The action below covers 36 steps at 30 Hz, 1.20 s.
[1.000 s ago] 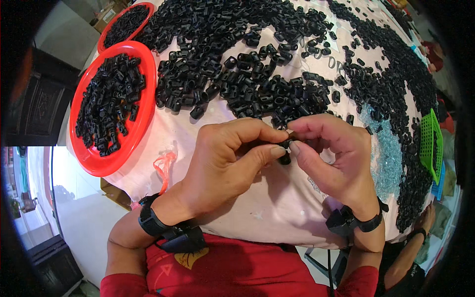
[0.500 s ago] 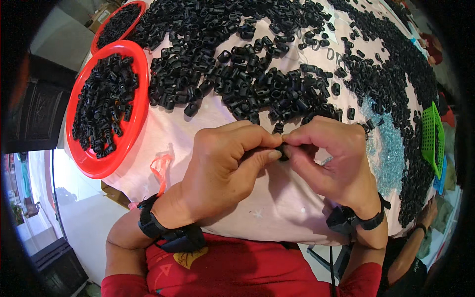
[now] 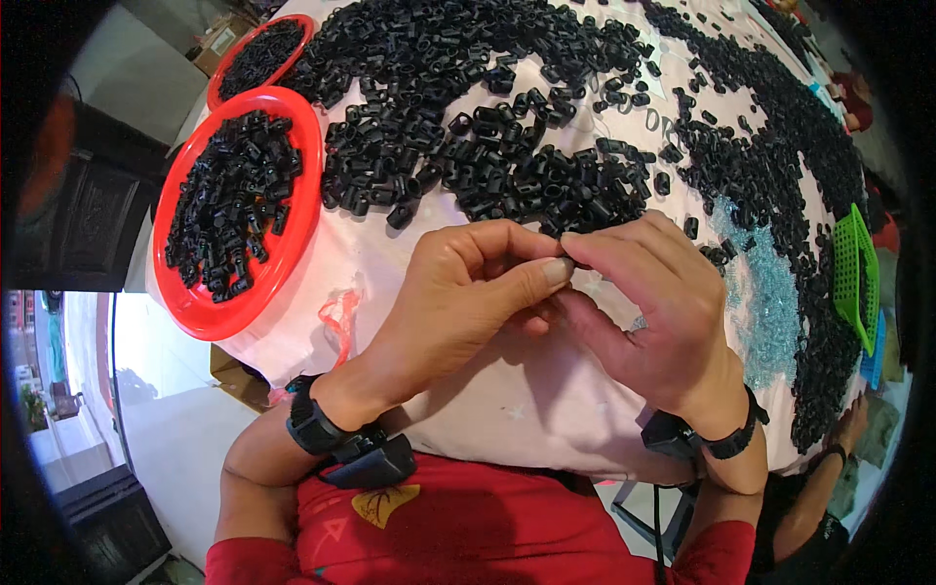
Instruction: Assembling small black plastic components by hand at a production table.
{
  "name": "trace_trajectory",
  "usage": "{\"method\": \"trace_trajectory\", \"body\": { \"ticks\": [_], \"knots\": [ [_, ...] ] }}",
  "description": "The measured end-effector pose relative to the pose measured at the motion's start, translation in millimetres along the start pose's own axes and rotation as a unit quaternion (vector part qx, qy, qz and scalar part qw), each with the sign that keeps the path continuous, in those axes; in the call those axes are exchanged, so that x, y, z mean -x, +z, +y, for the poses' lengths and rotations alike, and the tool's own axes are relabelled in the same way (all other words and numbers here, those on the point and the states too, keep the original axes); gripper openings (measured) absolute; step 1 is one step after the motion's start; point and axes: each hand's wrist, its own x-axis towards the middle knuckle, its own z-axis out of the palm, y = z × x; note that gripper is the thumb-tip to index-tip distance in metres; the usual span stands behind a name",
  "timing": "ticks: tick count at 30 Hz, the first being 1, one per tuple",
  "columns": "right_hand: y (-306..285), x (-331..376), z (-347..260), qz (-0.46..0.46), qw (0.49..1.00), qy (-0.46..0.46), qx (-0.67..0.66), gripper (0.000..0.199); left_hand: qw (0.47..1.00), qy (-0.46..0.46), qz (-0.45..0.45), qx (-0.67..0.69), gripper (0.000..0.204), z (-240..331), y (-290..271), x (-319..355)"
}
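My left hand and right hand meet fingertip to fingertip just below the black parts heap, both grips pinched shut on a small piece, mostly hidden. I judge I'm mid-assembly; next needs a firm press together.

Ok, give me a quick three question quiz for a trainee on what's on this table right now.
1. True or false: both hands meet over the white table cover.
2. Which side of the person is the nearer red tray on? A left, B right.
3. What fills that tray?

Key: 1. True; the left hand and right hand touch at their fingertips; what they pinch is hidden. 2. A. 3. Small black plastic pieces.
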Motion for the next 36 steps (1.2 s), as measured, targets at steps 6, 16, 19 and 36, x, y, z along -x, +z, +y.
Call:
{"method": "trace_trajectory", "body": {
  "ticks": [6, 16, 19, 36],
  "knots": [
    [1.7, -1.8, -4.6, 0.010, 1.000, 0.004, 0.000, 0.043, 0.999, 0.016, -0.027, -0.018, 0.019, -3.8, -3.6, -0.8],
    [3.0, -2.7, -14.6, 0.034, 0.998, 0.042, 0.035, 0.051, 0.994, 0.020, -0.062, 0.083, 0.019, -3.2, 4.5, -1.8],
    [4.5, -1.5, -13.0, 0.038, 0.997, 0.054, 0.051, 0.052, 0.992, -0.001, -0.054, 0.118, 0.018, -5.0, 10.7, -4.5],
    [3.6, -3.0, -5.1, 0.013, 0.999, 0.019, 0.035, 0.048, 0.985, -0.028, -0.063, 0.156, 0.020, -16.0, 13.7, -3.7]
  ]
}}
